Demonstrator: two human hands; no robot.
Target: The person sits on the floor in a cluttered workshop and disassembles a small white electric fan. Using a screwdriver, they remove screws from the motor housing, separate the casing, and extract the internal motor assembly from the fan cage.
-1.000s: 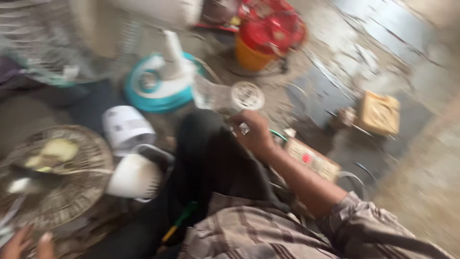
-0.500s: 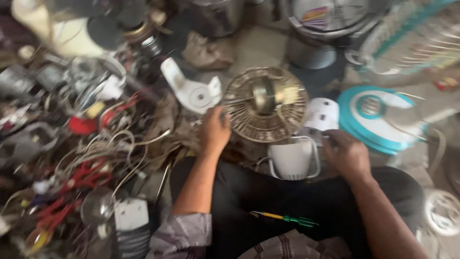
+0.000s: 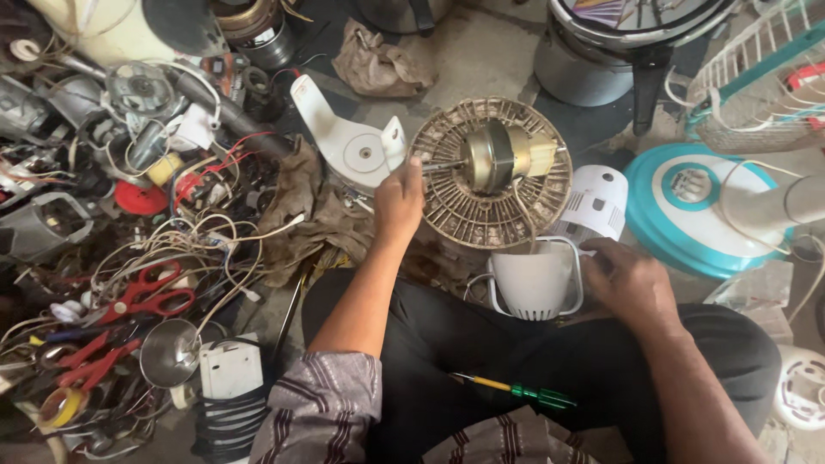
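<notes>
Left hand (image 3: 398, 203) closed around the shaft end at the left rim of the fan guard (image 3: 455, 206), fingers curled, pinching the metal tip. Guard lying flat on the floor just ahead of the knees, brass-coloured motor (image 3: 501, 155) at its centre. Right hand (image 3: 630, 279) resting half-curled on the right edge of the white housing (image 3: 534, 282), which sits between guard and lap; whether gripping or merely touching, cannot tell. Second white cover (image 3: 599, 202) just behind that, touching the guard's right side. Teal fan base (image 3: 687, 215) further right. White bracket (image 3: 344, 137) on a brown rag (image 3: 301, 206), just left of the left hand. Green-and-yellow screwdriver (image 3: 516, 391) lying across the black trousers. Red scissors (image 3: 142, 292) among tangled wires (image 3: 206, 249) well to the left. Crumpled cloth (image 3: 378, 64) near the top.
</notes>
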